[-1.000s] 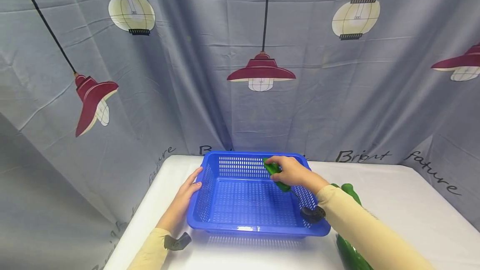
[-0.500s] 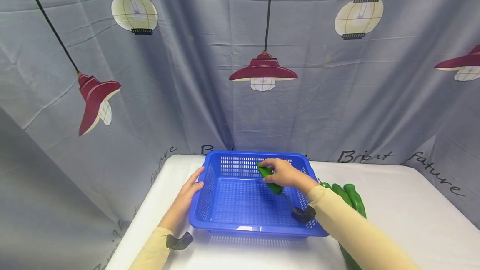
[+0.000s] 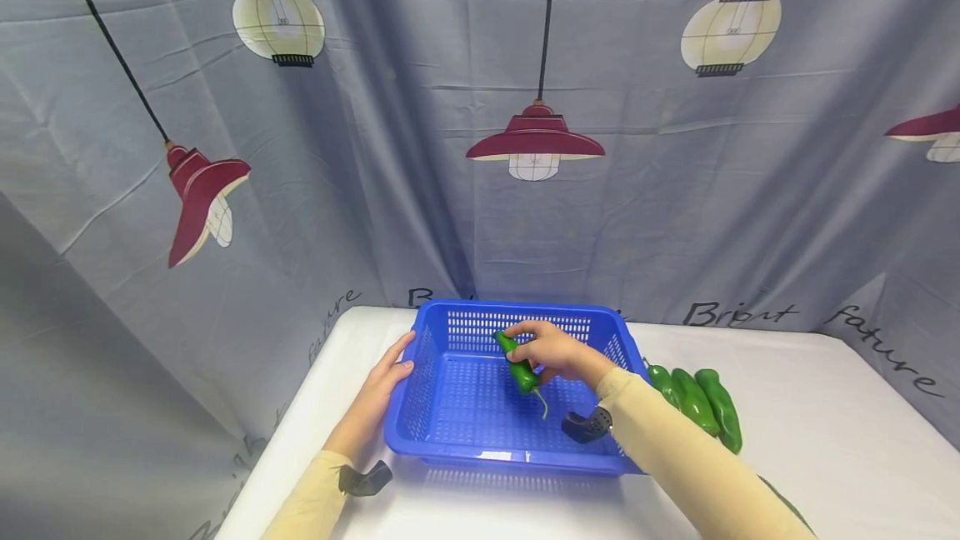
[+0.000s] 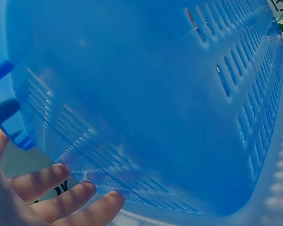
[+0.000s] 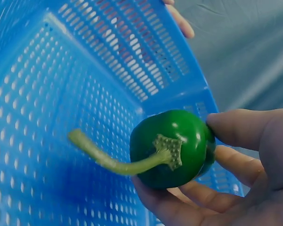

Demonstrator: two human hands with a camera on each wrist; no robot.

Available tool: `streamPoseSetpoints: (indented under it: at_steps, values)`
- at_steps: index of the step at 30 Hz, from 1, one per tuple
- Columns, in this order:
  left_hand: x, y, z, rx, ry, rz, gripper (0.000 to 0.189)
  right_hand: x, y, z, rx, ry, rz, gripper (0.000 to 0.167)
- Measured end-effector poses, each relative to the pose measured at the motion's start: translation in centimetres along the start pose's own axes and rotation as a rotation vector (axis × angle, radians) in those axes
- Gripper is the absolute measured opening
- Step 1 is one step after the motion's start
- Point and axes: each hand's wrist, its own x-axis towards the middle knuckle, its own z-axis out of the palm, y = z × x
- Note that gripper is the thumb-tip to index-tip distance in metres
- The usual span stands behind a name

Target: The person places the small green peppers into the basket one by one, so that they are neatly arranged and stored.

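The slick pepper (image 3: 522,373) could drop if the right hand's (image 3: 552,348) grip — fingertips pinching it over the basket (image 3: 442,450) — loosens, and the basket might slide if the left hand (image 3: 381,379), relaxed fingers at its left rim, pushes. The pepper looks glossy, deep green and plump — with 1 pale, curved stem.
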Motion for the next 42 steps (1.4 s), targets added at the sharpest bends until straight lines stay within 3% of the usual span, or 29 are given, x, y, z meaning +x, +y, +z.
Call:
streamPoseSetpoints:
  at_steps: [8, 15, 34, 42]
  values:
    - [-0.1, 0.2, 0.1, -0.007, 0.005, 0.021, 0.056, 1.0, 0.2, 1.4, 0.157, -0.046, 0.047, 0.053]
    - [-0.1, -0.1, 0.2, -0.018, 0.011, 0.006, 0.057, 1.6, 0.5, 2.5, 0.220, -0.087, 0.049, 0.054]
    - [0.1, 0.1, 0.1, 0.001, 0.020, 0.008, 0.056, 3.7, 0.2, 5.4, 0.218, -0.070, 0.118, 0.049]
    - [0.2, -0.1, 0.1, -0.034, 0.014, -0.030, 0.057, 4.1, 0.0, 6.3, 0.236, -0.073, 0.126, 0.055]
